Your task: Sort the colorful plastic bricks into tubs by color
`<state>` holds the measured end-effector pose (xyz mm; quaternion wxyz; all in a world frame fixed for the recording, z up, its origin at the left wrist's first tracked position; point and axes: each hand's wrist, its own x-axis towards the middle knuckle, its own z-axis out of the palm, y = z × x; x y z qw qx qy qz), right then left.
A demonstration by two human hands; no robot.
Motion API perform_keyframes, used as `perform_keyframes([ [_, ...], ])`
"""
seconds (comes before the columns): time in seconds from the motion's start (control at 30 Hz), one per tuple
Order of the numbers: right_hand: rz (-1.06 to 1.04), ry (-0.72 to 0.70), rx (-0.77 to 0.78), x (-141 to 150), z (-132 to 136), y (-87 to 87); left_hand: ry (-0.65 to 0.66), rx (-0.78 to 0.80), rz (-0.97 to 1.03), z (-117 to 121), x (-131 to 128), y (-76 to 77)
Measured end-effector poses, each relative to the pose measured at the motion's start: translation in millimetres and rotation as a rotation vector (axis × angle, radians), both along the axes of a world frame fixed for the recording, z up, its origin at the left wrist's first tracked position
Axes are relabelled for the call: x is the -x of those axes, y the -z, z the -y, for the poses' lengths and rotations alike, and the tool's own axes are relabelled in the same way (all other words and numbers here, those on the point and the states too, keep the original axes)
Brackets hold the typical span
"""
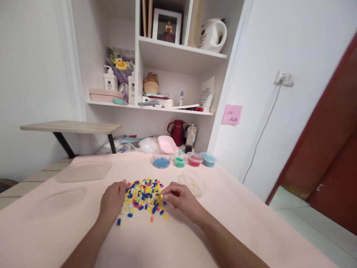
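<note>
A loose pile of small toy bricks [143, 193], mainly yellow, dark blue, white and pink, lies spread on the pink-covered table [139, 245]. My left hand [112, 201] rests along the pile's left edge, its fingers bent loosely towards the bricks and partly hidden; no brick shows in it. At the right edge, the thumb and forefinger of my right hand [181, 199] are pinched on a small yellow brick [161, 196]. Just beyond that hand lies a clear plastic container [199, 192] with a yellow brick [194, 185] in it. An orange brick [152, 219] lies apart, nearer me.
Tubs of blue pieces [161, 162], green pieces [179, 162], red pieces [194, 159] and light blue pieces [208, 159] line the back. Behind them stand a pink tray [167, 144] and red jug [177, 133]. Clear lids [83, 171] lie left, near a raised wooden stand [71, 127].
</note>
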<state>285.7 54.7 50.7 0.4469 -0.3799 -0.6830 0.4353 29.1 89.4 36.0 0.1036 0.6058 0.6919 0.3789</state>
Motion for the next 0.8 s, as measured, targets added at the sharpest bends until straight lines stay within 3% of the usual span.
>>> perform_keyframes([
  [0.1,-0.187,-0.001,0.155,-7,-4,-7.6,0.002,0.003,0.013,-1,2,0.2],
  [0.2,-0.282,-0.030,0.192,-11,-5,-9.6,0.012,0.005,0.012,-2,3,0.1],
  [0.57,-0.375,-0.202,0.444,-10,-9,-4.1,0.006,0.086,0.049,5,-1,-8.1],
  [0.67,-0.285,-0.157,0.406,-6,-11,2.8,0.000,0.094,0.046,4,0,-8.8],
  [0.8,-0.013,-0.066,0.166,2,-9,13.4,-0.010,0.099,0.051,1,3,-8.5],
])
